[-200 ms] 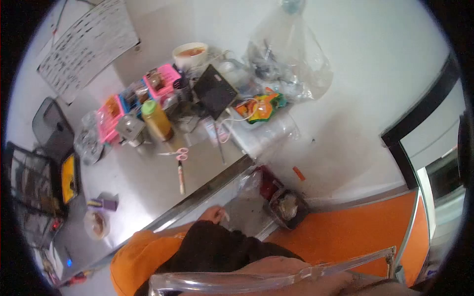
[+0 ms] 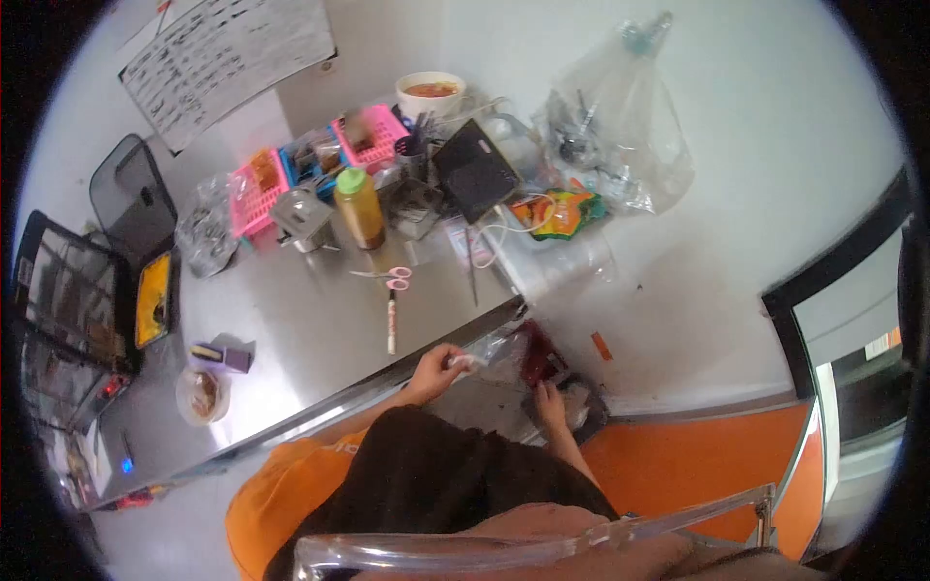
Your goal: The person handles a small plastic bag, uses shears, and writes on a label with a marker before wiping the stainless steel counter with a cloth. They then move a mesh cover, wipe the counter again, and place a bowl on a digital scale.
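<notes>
Below the front edge of the steel counter, my left hand is closed around a small white piece, perhaps tissue or wrapping, beside a crumpled clear plastic bag. My right hand reaches down over a dark bin with pale rubbish in it. Its fingers are loosely extended at the edge of a dark red container beside the bin, with nothing visible in them. A black apron covers my front over an orange shirt.
On the steel counter lie pink scissors, a marker, a squeeze bottle with a green cap, and pink baskets. A plastic bag hangs on the wall. A tub sits at the left.
My right hand has come into view over the bin. My left hand, with the white piece, has moved up and slightly right. The whole view has shifted as the head turned.
</notes>
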Action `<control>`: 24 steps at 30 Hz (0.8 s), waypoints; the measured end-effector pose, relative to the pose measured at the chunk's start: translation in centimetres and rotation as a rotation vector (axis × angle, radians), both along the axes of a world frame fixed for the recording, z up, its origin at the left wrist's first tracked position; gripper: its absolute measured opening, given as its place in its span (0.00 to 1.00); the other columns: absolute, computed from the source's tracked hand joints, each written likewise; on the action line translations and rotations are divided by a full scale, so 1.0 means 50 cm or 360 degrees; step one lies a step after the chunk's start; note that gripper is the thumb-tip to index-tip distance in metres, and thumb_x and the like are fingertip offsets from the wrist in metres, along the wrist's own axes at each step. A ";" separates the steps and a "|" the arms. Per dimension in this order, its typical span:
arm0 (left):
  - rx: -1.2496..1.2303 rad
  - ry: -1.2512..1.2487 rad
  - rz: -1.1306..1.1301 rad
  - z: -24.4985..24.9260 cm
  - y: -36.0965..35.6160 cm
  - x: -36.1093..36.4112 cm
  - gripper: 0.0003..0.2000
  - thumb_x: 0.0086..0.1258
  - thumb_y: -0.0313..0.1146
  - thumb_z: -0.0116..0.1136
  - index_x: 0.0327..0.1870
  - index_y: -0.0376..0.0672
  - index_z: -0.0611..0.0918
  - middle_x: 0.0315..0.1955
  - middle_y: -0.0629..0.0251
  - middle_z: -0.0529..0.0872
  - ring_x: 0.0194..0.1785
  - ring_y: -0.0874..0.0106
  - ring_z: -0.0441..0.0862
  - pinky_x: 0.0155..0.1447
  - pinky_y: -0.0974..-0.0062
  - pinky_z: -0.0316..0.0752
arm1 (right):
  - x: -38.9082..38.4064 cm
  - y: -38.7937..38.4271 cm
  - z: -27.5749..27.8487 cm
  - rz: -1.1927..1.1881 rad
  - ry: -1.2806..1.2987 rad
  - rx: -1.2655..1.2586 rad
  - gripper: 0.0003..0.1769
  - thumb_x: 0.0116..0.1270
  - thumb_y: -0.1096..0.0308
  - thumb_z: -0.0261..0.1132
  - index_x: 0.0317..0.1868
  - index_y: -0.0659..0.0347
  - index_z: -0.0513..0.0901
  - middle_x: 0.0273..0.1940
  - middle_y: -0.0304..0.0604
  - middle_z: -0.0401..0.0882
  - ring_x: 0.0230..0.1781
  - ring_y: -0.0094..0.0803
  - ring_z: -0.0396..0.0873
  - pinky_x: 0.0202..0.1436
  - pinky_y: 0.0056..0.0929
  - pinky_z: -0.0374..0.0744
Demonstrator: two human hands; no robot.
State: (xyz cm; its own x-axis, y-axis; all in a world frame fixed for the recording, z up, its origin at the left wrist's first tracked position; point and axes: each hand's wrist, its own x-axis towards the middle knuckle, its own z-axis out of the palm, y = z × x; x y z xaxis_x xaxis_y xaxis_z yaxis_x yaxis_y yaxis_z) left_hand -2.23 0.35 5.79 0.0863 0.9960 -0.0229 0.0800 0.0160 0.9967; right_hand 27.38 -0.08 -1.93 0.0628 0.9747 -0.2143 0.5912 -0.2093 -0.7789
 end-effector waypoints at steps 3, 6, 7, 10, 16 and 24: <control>0.0076 -0.0016 0.0187 0.066 0.020 -0.035 0.08 0.58 0.30 0.59 0.37 0.38 0.79 0.31 0.61 0.80 0.35 0.70 0.77 0.39 0.76 0.71 | -0.227 0.114 0.171 0.0329 0.0512 0.0053 0.17 0.68 0.59 0.51 0.47 0.63 0.74 0.36 0.42 0.77 0.34 0.30 0.75 0.38 0.26 0.73; 0.0424 0.0129 0.0451 0.123 0.057 -0.092 0.07 0.56 0.28 0.61 0.34 0.37 0.81 0.31 0.60 0.81 0.36 0.68 0.77 0.40 0.75 0.71 | -0.403 0.158 0.245 0.0474 0.0772 0.0011 0.14 0.69 0.63 0.48 0.46 0.63 0.74 0.31 0.38 0.75 0.27 0.20 0.72 0.29 0.19 0.71; 0.0557 0.0160 0.0549 0.139 0.067 -0.118 0.06 0.55 0.27 0.61 0.33 0.37 0.81 0.31 0.60 0.81 0.36 0.68 0.77 0.40 0.75 0.71 | -0.446 0.170 0.241 0.0475 0.0853 0.0008 0.14 0.69 0.64 0.49 0.46 0.63 0.74 0.31 0.38 0.75 0.27 0.21 0.73 0.28 0.19 0.71; 0.0566 0.0263 0.0641 0.151 0.068 -0.191 0.06 0.53 0.26 0.61 0.33 0.39 0.83 0.30 0.60 0.82 0.37 0.68 0.78 0.41 0.74 0.71 | -0.539 0.187 0.231 0.0520 0.1020 0.0027 0.12 0.67 0.68 0.50 0.47 0.63 0.73 0.33 0.39 0.76 0.28 0.23 0.74 0.28 0.20 0.72; 0.0432 0.0143 0.0797 0.164 0.076 -0.269 0.06 0.54 0.26 0.62 0.33 0.40 0.84 0.31 0.60 0.82 0.37 0.70 0.79 0.42 0.76 0.72 | -0.647 0.206 0.277 0.0709 0.1010 0.0292 0.14 0.61 0.82 0.48 0.47 0.67 0.73 0.37 0.40 0.76 0.32 0.19 0.71 0.35 0.18 0.72; 0.0531 0.0241 0.0926 0.159 0.102 -0.338 0.07 0.54 0.26 0.60 0.35 0.39 0.83 0.34 0.58 0.83 0.39 0.66 0.80 0.45 0.74 0.72 | -0.702 0.235 0.283 0.0966 0.0671 0.0402 0.21 0.58 0.83 0.48 0.54 0.67 0.71 0.45 0.42 0.76 0.42 0.24 0.74 0.46 0.20 0.71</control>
